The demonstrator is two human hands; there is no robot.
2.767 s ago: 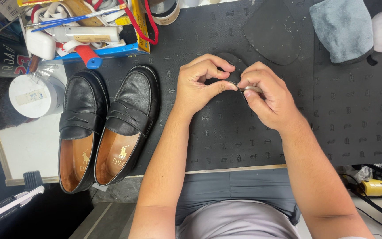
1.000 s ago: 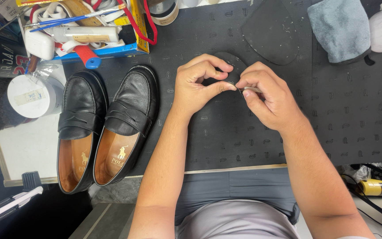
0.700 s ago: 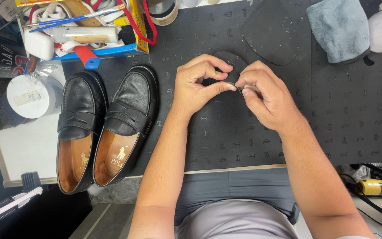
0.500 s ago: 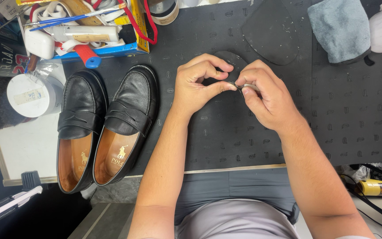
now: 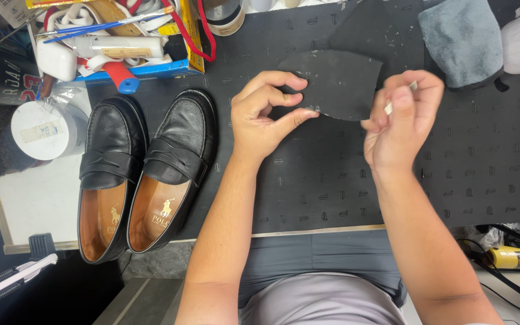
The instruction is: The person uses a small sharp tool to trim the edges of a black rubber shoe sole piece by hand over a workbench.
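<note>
From the head camera, looking straight down: the left hand [image 5: 266,114] is curled over the black mat [image 5: 308,180], thumb and forefinger pinching the near edge of a dark rubber sheet piece [image 5: 338,81] that lies flat on the mat. The right hand [image 5: 401,117] is lifted just right of that piece, fingers [image 5: 403,99] bunched tight around a small pale strip [image 5: 392,103], one end poking out above the knuckles. What the strip is exactly, too small to tell. Off to the left, a pair of black loafers [image 5: 145,171] sits side by side, toes pointing away, tan insoles showing. Above them, a blue tray [image 5: 145,69] crammed with brushes and tubes. A white round tub [image 5: 43,129] stands left of the shoes, and a grey folded cloth [image 5: 461,39] rests at top right.
</note>
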